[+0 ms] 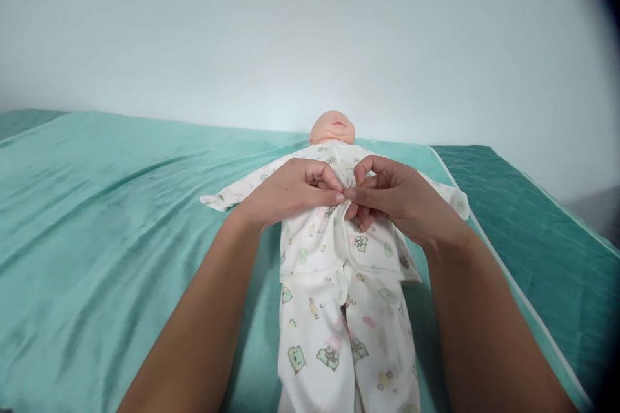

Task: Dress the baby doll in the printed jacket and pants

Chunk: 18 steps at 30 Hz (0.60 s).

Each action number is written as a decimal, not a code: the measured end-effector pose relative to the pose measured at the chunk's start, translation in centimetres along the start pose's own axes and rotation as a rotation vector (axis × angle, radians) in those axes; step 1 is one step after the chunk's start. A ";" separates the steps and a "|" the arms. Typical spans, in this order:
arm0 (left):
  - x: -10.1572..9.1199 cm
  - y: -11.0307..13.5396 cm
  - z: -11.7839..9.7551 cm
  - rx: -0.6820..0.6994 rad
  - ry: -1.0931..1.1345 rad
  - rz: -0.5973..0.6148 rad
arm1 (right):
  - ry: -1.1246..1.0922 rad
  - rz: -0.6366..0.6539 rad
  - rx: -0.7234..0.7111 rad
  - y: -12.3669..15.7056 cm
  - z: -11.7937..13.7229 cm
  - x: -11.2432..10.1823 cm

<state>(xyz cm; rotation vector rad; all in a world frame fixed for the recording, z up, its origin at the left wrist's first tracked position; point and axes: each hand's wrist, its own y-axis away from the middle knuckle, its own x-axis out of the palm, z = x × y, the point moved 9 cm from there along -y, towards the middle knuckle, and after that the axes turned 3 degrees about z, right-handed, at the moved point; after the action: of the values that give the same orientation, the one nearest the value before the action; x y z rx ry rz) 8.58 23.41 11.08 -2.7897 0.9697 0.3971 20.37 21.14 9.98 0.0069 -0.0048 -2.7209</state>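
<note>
A baby doll (332,127) lies on its back on a teal sheet (106,219), head pointing away from me. It wears a white shirt (314,239) and white trousers (329,335) printed with small animals. My left hand (290,190) and my right hand (397,197) meet over the doll's chest. Both are closed in a pinch on the front edges of the shirt, thumbs and fingertips touching at the middle. What lies between the fingertips is hidden.
The teal sheet covers a bed that reaches to a plain white wall (310,32) behind. A darker green quilted cover (542,239) shows to the right, past a white seam.
</note>
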 end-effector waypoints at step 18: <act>0.4 0.1 -0.2 0.060 0.093 0.059 | -0.049 -0.010 -0.006 -0.1 0.1 -0.2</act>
<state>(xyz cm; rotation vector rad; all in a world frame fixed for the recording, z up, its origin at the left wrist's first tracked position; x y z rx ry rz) 8.91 23.03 11.17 -2.7527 1.0675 0.2443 20.51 21.26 10.04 -0.0618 -0.0116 -2.7300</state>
